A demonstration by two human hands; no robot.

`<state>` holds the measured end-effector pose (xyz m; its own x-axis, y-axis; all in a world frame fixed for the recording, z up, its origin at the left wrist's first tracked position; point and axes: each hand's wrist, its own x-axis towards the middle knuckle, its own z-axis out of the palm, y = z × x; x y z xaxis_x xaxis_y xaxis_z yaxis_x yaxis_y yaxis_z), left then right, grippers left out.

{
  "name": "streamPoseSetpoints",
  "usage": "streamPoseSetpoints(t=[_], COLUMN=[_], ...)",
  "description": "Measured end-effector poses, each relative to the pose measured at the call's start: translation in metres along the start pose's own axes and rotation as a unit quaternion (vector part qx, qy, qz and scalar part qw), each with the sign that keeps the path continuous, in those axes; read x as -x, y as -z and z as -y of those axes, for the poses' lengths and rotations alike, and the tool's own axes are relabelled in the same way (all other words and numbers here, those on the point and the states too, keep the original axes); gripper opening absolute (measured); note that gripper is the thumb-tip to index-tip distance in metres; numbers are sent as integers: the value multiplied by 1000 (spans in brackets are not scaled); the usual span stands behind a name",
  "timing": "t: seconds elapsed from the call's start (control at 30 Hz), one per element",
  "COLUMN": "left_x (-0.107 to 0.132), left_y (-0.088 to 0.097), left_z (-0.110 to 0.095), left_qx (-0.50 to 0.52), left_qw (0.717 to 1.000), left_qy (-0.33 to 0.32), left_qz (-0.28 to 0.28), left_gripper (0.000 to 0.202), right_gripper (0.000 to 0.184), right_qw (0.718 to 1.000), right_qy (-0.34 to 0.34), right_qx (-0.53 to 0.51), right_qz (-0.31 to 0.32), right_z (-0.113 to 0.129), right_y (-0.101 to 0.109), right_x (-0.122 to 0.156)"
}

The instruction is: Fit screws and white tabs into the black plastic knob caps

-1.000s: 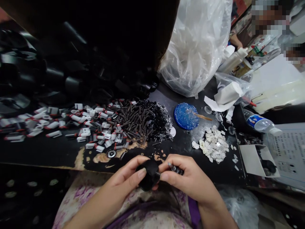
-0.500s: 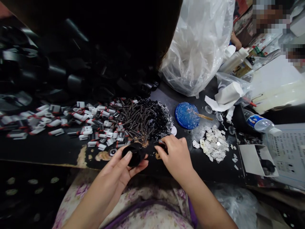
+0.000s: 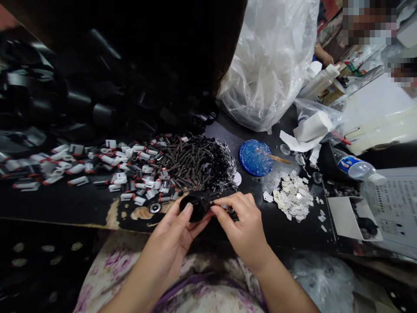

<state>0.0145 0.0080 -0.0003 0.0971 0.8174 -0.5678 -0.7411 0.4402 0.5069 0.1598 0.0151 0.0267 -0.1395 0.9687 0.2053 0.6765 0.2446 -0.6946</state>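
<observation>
**Entry: black round part [image 3: 195,204]**

- Location: held just above the near edge of the table [image 3: 74,204], in front of the lap, between both hands
- Left hand [image 3: 176,230]: fingers curled beneath the part, thumb pressed on its near rim, closed on it
- Right hand [image 3: 243,226]: thumb and forefinger pinched on a small dark piece [image 3: 229,210] that touches the part's right side; the piece is too small to identify

**Handling (judged)**

- Part: moulded plastic by the look, so light, stiff, smooth and a little slippery; best taken across the rim, as the left hand has it
- Small piece: very light and easily dropped; fingertip pinch only

**Adjacent**

- Pile of dark coil springs [image 3: 185,165], just beyond the hands
- Heap of small black bits [image 3: 218,158], touching the springs on the right
- White-and-red clips [image 3: 81,167], spread to the left
- Metal ring [image 3: 154,208], just left of the left hand
- Blue disc [image 3: 255,158], pale flakes [image 3: 293,195], open white box [image 3: 342,213] and a water bottle [image 3: 356,168] on its side, all to the right
- Clear plastic bag [image 3: 270,65], far side
- Another person's hand [image 3: 322,55], far right, well apart

**Edges and room**

- The table's near edge runs under the wrists, its surface worn beside the ring
- Bare strips lie between the right hand and the flakes, and near-left below the clips
- The far side is crowded
</observation>
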Motion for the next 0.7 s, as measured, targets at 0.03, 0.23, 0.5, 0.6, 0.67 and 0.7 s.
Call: streamPoseSetpoints(t=[0.03, 0.23, 0.5, 0.6, 0.67, 0.7], left_x=[1, 1, 3, 5, 4, 4], left_y=[0, 3, 2, 3, 4, 5], left_z=[0, -3, -2, -1, -1, -1], left_qx=[-2, -28, -73, -78, -80, -78], left_qw=[1000, 1000, 997, 997, 997, 997], left_qy=[-6, 5, -4, -7, -4, 0], left_qz=[-5, 0, -7, -2, 1, 5], left_gripper=[11, 17, 26, 25, 24, 23], right_gripper=[2, 5, 5, 5, 6, 6], right_qw=[1000, 1000, 998, 998, 998, 998], right_qy=[16, 25, 54, 53, 58, 66], right_qx=[11, 12, -3, 0, 8, 10], right_qz=[-5, 0, -20, -21, -22, -15], right_z=[0, 6, 17, 15, 14, 14], right_y=[0, 4, 5, 4, 5, 6], right_x=[0, -1, -10, -10, -9, -9])
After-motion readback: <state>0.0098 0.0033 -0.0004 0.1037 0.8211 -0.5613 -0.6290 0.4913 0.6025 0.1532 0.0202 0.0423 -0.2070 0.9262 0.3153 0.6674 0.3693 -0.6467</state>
